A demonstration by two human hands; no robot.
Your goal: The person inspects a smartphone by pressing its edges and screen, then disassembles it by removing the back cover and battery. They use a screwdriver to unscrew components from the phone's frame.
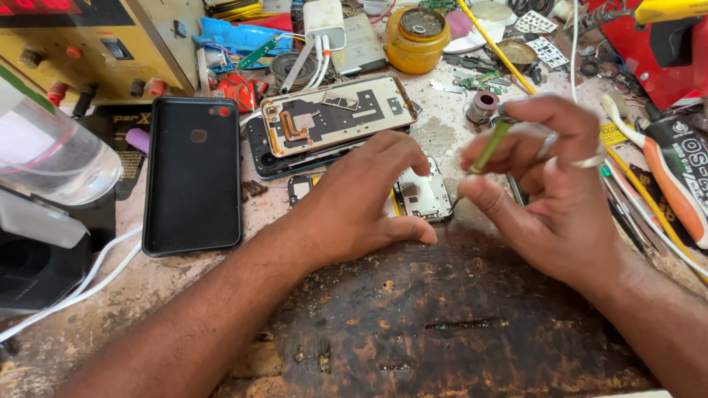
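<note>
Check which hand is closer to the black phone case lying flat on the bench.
Left. The left hand rests on the opened phone, just right of the black phone case. The right hand, pinching a green-handled screwdriver, is farther right, beyond the left hand.

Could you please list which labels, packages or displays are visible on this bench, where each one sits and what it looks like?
Display: top left corner, on the yellowish bench instrument; dark panel, red lit digits.
Tube: right edge, lying slanted; black, white and orange, printed.
Yellow label: beside the right hand; small, partly hidden.
Black card: left of the black phone case; white print.
</note>
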